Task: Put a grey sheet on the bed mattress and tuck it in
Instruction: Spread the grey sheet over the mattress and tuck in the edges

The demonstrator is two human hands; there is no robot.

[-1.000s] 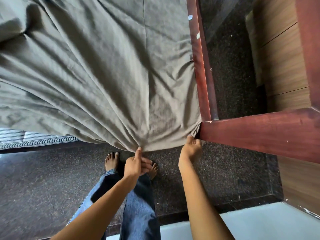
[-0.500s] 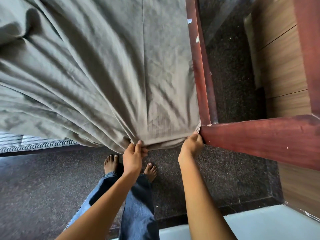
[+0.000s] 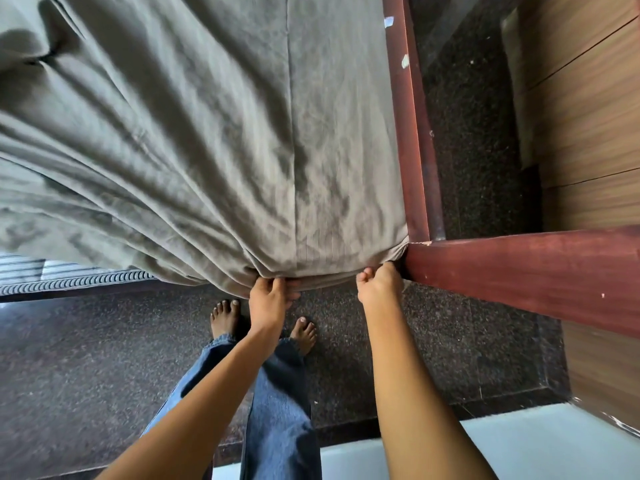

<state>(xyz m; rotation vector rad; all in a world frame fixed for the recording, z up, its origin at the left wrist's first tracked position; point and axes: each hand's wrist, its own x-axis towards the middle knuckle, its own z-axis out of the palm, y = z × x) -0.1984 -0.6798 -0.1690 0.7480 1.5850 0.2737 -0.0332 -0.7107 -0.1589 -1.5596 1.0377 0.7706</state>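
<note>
Gripping the bunched hem of the grey sheet [image 3: 207,133], left hand [image 3: 268,301] curled round the fabric, right hand [image 3: 379,285] curled on its corner beside the bed frame [image 3: 412,150], sheet draped over the mattress [image 3: 69,282].

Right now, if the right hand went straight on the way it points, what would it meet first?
The grey sheet: the right hand touches its gathered edge at the bed's corner, so it would push into that fold. The wooden bed frame lies close on its right; what is under the fold is hidden.
</note>
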